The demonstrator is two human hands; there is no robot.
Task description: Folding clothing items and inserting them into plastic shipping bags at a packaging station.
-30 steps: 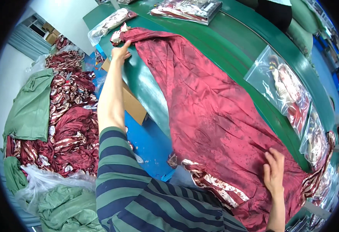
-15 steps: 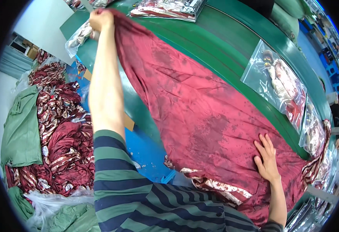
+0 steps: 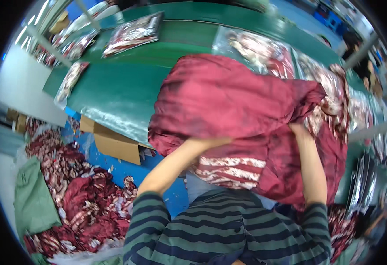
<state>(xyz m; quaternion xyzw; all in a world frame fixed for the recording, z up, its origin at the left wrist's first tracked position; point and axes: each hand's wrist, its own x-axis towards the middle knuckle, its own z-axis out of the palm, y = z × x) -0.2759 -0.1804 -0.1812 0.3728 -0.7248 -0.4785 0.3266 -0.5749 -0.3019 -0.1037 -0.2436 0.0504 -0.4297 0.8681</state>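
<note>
A large dark red satin cloth [image 3: 229, 97] with a patterned red-and-white border lies folded over on the green table [image 3: 118, 88]. My left hand [image 3: 211, 142] grips the cloth's near edge, fingers tucked into the fabric. Further right, my right hand [image 3: 297, 129] holds a bunched fold, mostly hidden under the cloth. Both forearms rise from my striped green sleeves at the bottom.
Several clear bags of folded patterned cloth [image 3: 131, 33] lie across the table's far side and right end. A cardboard box [image 3: 114, 143] sits under the table edge. Heaps of red patterned fabric [image 3: 78, 194] and green cloth [image 3: 32, 201] cover the blue floor at left.
My left hand has swung the cloth's far end back toward me, folding the long spread cloth in half. My right hand has lifted from the flat cloth and taken hold of a fold.
</note>
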